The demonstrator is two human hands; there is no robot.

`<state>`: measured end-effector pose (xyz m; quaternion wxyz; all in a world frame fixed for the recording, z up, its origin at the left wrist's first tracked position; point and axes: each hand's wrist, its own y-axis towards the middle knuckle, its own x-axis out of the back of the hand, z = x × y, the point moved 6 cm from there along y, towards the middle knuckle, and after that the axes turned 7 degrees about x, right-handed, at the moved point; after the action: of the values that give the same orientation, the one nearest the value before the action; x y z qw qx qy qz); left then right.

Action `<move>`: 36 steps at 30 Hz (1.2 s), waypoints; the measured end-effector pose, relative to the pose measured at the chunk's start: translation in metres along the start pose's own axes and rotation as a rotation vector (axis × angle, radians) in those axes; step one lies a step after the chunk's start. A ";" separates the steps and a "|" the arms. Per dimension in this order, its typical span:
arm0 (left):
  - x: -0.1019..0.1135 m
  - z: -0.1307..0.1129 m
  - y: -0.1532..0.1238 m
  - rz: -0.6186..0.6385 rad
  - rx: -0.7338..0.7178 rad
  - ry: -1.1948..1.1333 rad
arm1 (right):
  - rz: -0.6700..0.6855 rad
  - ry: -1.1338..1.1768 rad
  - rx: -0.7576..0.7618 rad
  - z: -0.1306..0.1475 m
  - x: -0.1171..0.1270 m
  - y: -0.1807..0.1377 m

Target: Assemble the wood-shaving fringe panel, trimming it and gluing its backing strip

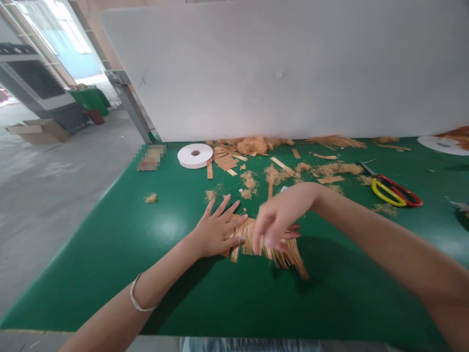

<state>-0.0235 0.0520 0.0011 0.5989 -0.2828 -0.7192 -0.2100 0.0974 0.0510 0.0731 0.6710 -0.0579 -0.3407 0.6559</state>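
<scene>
Work judged partway. The straw (248, 239) lies on the green table (168, 274), in front of me, under both hands. I count its right end as done at least in part: the strands there are split and fanned apart. Left to do, I judge, is the flatter, closer-packed stretch by the left hand (220, 232); how much that hand covers I cannot tell.

Left fingers: spread, laid flat, holding the straw down without gripping. Right hand (274, 225): above the straw, fingers curled, blurred; whether they pinch any strands I cannot tell.

Straw: tan, slightly glossy, thin strands, ragged along the near edge, longest at the lower right corner.
</scene>
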 end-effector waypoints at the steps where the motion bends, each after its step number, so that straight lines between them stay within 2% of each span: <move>1: 0.000 0.000 0.000 -0.013 -0.003 -0.001 | 0.023 -0.083 -0.232 -0.016 0.001 0.000; 2: 0.001 0.000 -0.001 -0.025 -0.006 -0.001 | -0.073 -0.211 -0.456 -0.029 0.011 -0.004; 3: 0.001 0.000 -0.001 -0.033 -0.007 0.000 | -0.274 -0.366 -0.620 -0.034 0.028 -0.010; 4: 0.001 -0.001 -0.001 -0.037 -0.007 0.002 | -0.533 -0.516 -0.684 -0.030 0.045 -0.019; 5: 0.001 -0.001 -0.001 -0.036 -0.006 0.005 | -0.789 -0.625 -0.635 -0.019 0.058 -0.027; 6: 0.001 -0.001 -0.001 -0.032 -0.006 0.008 | -0.987 -0.658 -0.491 -0.006 0.066 -0.033; 7: 0.001 -0.001 -0.001 -0.025 -0.006 0.011 | -1.096 -0.597 -0.294 0.005 0.068 -0.036; 8: 0.001 0.000 -0.001 -0.020 -0.005 0.015 | -1.093 -0.456 -0.094 0.012 0.068 -0.036; 9: 0.000 0.000 -0.001 -0.016 -0.004 0.020 | -0.973 -0.262 0.072 0.016 0.064 -0.030; 10: 0.000 0.000 -0.001 -0.013 -0.005 0.026 | -0.751 -0.063 0.195 0.020 0.055 -0.021; 11: 0.000 0.000 -0.001 -0.013 -0.004 0.035 | -0.460 0.106 0.257 0.023 0.040 -0.012; 12: 0.000 0.000 -0.001 -0.012 -0.003 0.046 | -0.157 0.221 0.253 0.024 0.023 -0.006; 13: 0.000 0.000 0.000 -0.010 -0.001 0.057 | 0.083 0.265 0.184 0.021 0.008 -0.005; 14: 0.000 0.000 0.000 -0.007 0.001 0.067 | 0.208 0.236 0.056 0.013 0.000 -0.004; 15: -0.001 0.000 0.000 -0.003 0.002 0.077 | 0.166 0.131 -0.105 0.000 0.004 -0.004; 16: -0.001 0.000 0.000 0.001 0.003 0.085 | -0.021 -0.027 -0.276 -0.012 0.019 -0.005; 17: -0.001 0.000 0.000 0.004 0.002 0.091 | -0.298 -0.206 -0.421 -0.020 0.041 -0.011; 19: -0.001 0.000 0.000 0.008 0.003 0.098 | -0.809 -0.517 -0.586 -0.015 0.077 -0.033; 20: -0.001 0.000 0.000 0.010 0.005 0.101 | -0.979 -0.605 -0.581 -0.008 0.088 -0.042; 21: -0.001 0.000 0.001 0.011 0.007 0.103 | -1.097 -0.618 -0.490 0.000 0.095 -0.047; 23: -0.001 0.000 0.001 0.014 0.009 0.106 | -1.233 -0.510 -0.178 0.015 0.104 -0.053; 24: -0.001 0.000 0.001 0.014 0.008 0.108 | -1.257 -0.425 0.002 0.022 0.105 -0.055; 25: -0.001 0.000 0.001 0.009 0.006 0.109 | -1.214 -0.325 0.170 0.026 0.102 -0.053; 26: -0.001 0.000 0.001 0.002 0.004 0.111 | -1.094 -0.233 0.288 0.028 0.095 -0.047; 27: 0.000 0.000 0.001 -0.008 -0.001 0.113 | -0.921 -0.177 0.318 0.026 0.084 -0.037; 28: 0.000 0.000 0.000 -0.020 -0.007 0.114 | -0.755 -0.152 0.274 0.019 0.071 -0.028; 29: 0.000 0.000 0.000 -0.031 -0.014 0.116 | -0.632 -0.140 0.191 0.010 0.058 -0.022; 30: 0.000 0.000 0.000 -0.038 -0.021 0.119 | -0.568 -0.153 0.069 -0.002 0.047 -0.019; 31: 0.000 0.000 0.000 -0.046 -0.026 0.123 | -0.598 -0.189 -0.056 -0.013 0.042 -0.020; 32: 0.000 0.000 -0.001 -0.054 -0.027 0.128 | -0.696 -0.222 -0.127 -0.019 0.041 -0.026; 33: 0.000 0.000 -0.001 -0.065 -0.026 0.136 | -0.823 -0.239 -0.129 -0.019 0.043 -0.034; 35: 0.000 0.000 -0.001 -0.082 -0.025 0.149 | -1.039 -0.236 0.004 -0.007 0.047 -0.051; 36: 0.000 0.000 -0.001 -0.086 -0.026 0.153 | -1.090 -0.222 0.084 0.001 0.048 -0.057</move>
<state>-0.0242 0.0511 0.0012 0.6387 -0.2425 -0.6802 -0.2657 0.1405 0.0870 0.1216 0.8750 0.2228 -0.3636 0.2292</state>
